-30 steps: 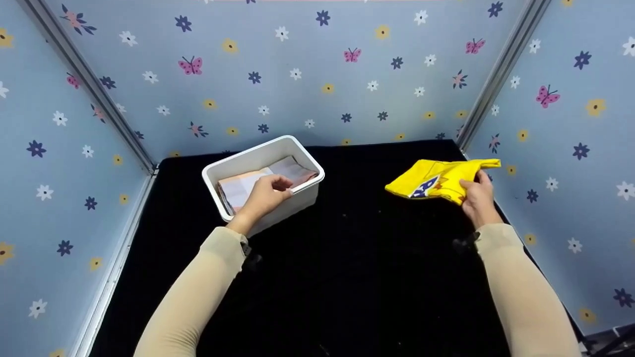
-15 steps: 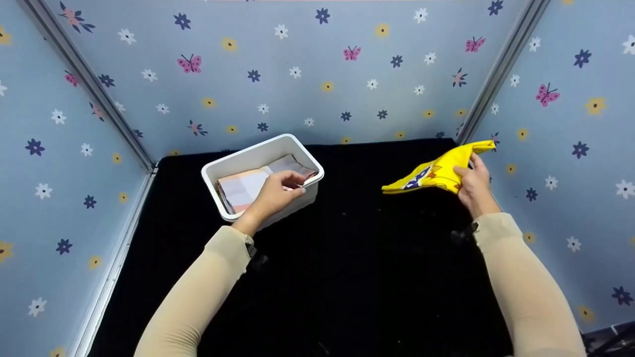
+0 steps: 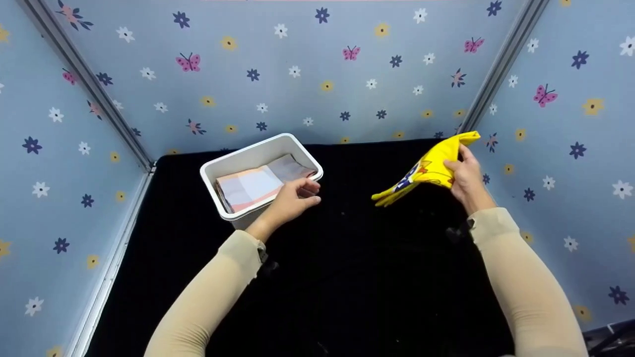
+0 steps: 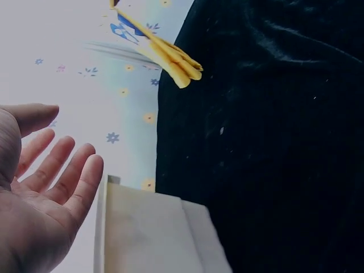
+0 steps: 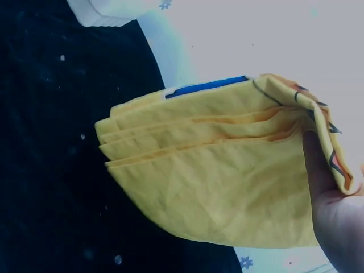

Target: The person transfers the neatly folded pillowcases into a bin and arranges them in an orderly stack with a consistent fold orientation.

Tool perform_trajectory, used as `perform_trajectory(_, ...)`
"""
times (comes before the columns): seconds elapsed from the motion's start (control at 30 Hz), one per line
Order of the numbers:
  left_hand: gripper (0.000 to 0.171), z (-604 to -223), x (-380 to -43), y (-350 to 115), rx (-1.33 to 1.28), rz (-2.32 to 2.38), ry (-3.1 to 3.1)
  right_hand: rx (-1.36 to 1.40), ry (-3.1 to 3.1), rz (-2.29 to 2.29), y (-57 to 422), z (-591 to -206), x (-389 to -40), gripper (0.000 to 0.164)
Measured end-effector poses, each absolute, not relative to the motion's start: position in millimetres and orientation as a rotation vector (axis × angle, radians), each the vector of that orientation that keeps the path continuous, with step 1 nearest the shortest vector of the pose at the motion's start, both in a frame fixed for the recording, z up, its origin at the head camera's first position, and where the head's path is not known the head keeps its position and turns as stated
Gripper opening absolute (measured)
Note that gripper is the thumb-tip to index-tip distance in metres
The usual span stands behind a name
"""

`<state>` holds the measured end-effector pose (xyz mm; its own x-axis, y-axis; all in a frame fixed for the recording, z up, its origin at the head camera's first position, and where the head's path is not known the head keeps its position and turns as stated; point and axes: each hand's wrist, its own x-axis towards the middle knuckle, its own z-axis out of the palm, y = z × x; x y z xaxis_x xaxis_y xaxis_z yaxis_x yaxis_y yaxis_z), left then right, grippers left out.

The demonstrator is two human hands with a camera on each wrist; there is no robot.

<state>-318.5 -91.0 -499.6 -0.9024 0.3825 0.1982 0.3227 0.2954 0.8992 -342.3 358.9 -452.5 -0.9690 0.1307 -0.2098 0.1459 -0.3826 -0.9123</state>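
Observation:
A folded yellow cloth (image 3: 436, 161) with a blue-and-white printed patch hangs from my right hand (image 3: 468, 178), which pinches it near one end. In the right wrist view its stacked fold layers (image 5: 199, 136) face the camera, and the thumb lies against the fabric. My left hand (image 3: 295, 198) is at the near right corner of a white bin (image 3: 248, 151), fingers loosely bent with nothing in them. The left wrist view shows that palm (image 4: 45, 210) facing up beside the bin's wall (image 4: 151, 227). Folded pale, peach and grey cloths (image 3: 253, 186) lie inside the bin.
A black cloth (image 3: 347, 277) covers the tabletop. Blue flowered panels (image 3: 317, 64) stand behind and at both sides, joined by metal posts (image 3: 501, 69) at the corners. The bin stands near the back panel, left of the middle.
My right hand has lifted the yellow cloth and carried it slightly left, so its free end droops more. The left hand has slid right along the bin's front rim to its corner.

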Motion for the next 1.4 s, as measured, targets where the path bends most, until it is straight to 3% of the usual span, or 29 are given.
perform_trajectory(0.4,0.037,-534,-313,-70,0.491,1.733,2.334,0.205,1.685,-2.603,334,-445,-339,0.08)
perform_trajectory(0.97,0.055,-561,-321,-58,0.306,1.784,2.242,0.002,1.75,-2.525,298,-427,-333,0.074)
perform_trajectory(1.4,0.058,-579,-325,-43,0.153,1.987,2.011,-0.152,1.703,-2.483,270,-412,-320,0.072)
